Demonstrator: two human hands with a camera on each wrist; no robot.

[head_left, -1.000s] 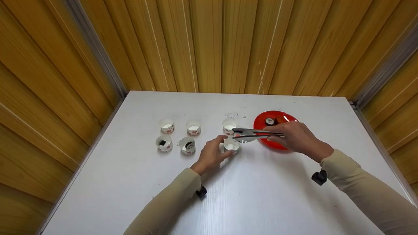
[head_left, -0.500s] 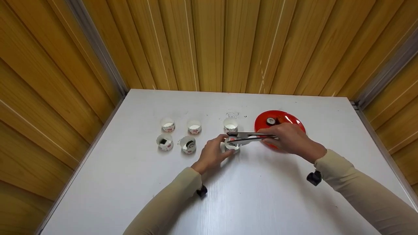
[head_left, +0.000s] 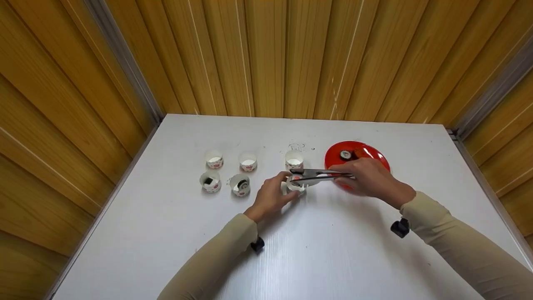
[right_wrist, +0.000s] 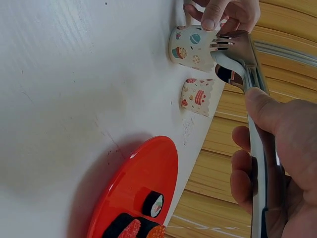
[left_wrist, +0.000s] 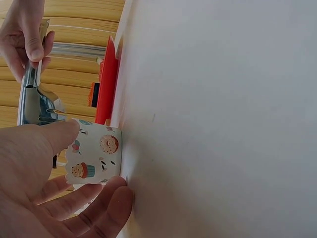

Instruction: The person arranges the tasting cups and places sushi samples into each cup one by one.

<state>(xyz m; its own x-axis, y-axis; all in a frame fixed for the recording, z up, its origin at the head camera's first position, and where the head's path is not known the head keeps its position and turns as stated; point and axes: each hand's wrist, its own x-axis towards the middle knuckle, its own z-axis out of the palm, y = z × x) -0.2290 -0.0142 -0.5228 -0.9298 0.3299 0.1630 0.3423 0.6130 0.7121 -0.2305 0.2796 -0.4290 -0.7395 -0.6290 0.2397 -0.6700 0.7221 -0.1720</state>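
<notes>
My left hand point(head_left: 268, 196) steadies a printed paper baking cup point(left_wrist: 96, 151) on the table, thumb at the rim and fingers round its far side. In my right hand point(head_left: 368, 177) I grip metal serving tongs point(head_left: 320, 173), one end of which is fork-shaped. The tong tips reach over the mouth of that cup. Between them is a sushi piece point(right_wrist: 225, 74) with a dark wrap and white part, largely covered by the metal. Just behind the steadied cup stands another paper cup point(right_wrist: 197, 96).
A red plate point(head_left: 333, 160) to the right bears several sushi pieces, among them a small roll point(head_left: 345, 155). On the left, two front cups hold sushi: one cup point(head_left: 210, 183) and its neighbour point(head_left: 240, 186). Behind them stand two more cups, a left cup point(head_left: 214, 160) and a right cup point(head_left: 248, 162).
The right hand has moved left, bringing the tongs with the sushi piece from the cup's right edge to over its mouth. The left hand has stayed on the cup.
</notes>
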